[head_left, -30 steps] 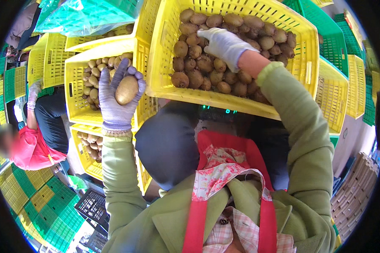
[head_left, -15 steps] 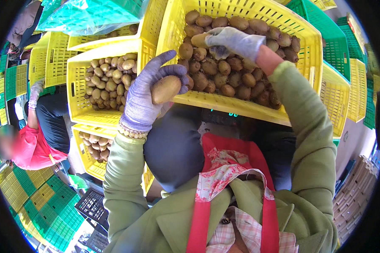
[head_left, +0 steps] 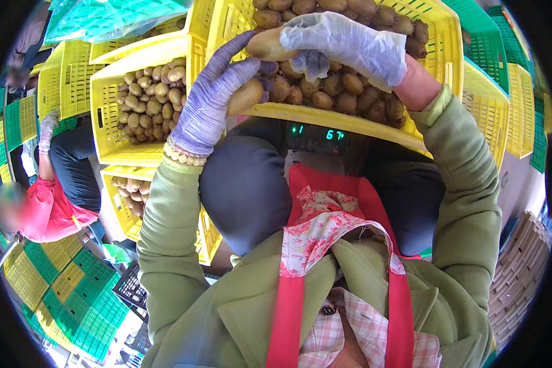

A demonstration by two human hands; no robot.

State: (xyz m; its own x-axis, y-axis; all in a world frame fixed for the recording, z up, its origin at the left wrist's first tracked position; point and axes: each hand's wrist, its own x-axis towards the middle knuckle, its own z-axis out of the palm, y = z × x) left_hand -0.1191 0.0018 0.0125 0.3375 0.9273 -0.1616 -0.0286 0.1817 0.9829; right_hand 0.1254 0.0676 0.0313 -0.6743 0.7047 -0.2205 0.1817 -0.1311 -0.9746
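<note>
My left hand [head_left: 205, 107], in a purple-tinged knit glove with a beaded bracelet at the wrist, is closed around a brown kiwifruit [head_left: 245, 96]. Its thumb and fingers reach up beside a second kiwifruit [head_left: 265, 46]. That second one is gripped by my right hand [head_left: 346, 49], which wears a thin whitish glove over a knit one. Both hands are close together above the near left part of a large yellow crate [head_left: 444, 46]. Many kiwifruit [head_left: 352, 83] lie in this crate, partly hidden under my right hand.
To the left, a smaller yellow crate [head_left: 101, 126] holds more kiwifruit, with another crate [head_left: 126, 227] below it. A green-lit display [head_left: 316, 136] sits under the large crate's near edge. Green crates [head_left: 487, 43] stand at right. A person in red [head_left: 58, 211] sits at far left.
My right hand has moved left with its kiwifruit, bringing it up to my left hand. The left hand still holds its own kiwifruit. The view has shifted, showing more of the display.
</note>
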